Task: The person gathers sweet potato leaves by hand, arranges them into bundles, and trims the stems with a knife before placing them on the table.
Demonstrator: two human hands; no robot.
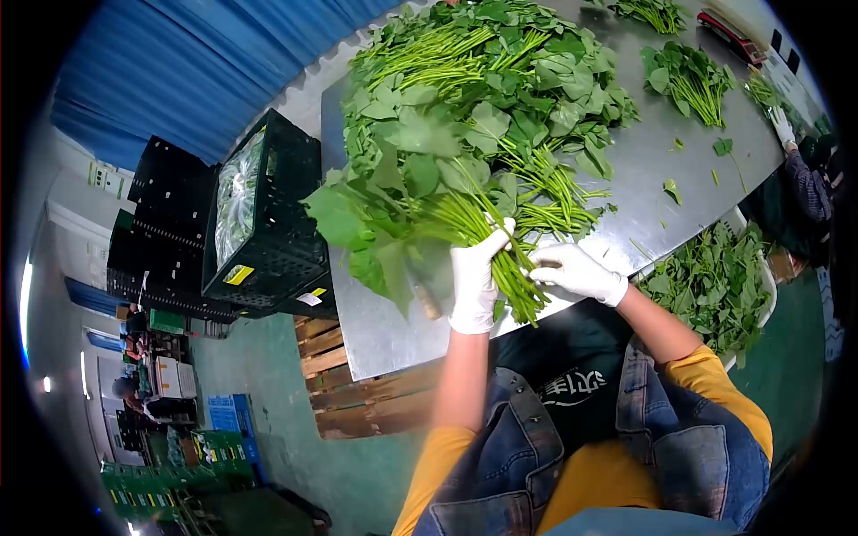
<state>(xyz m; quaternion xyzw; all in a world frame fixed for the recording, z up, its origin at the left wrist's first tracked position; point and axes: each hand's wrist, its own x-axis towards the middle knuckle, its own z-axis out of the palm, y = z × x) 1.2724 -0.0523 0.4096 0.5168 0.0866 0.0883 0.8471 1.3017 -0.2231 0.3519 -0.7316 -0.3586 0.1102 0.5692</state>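
Observation:
My left hand [478, 279], in a white glove, is wrapped round a bunch of leafy green stems [447, 213], its leaves pointing left and its cut ends toward my body. My right hand [576, 272], also white-gloved, is at the stem ends on the bunch's right side, fingers bent together; what they pinch is too small to make out. Beyond the bunch, a large heap of the same greens [500, 80] lies on the metal table [657, 161].
Dark crates [277, 219] stand left of the table, one with bagged greens. A white tub of leaves [706, 277] is at the right. Small bundles [693, 80] lie at the far right, near a co-worker's gloved hand [783, 129]. A wooden pallet [375, 402] is below.

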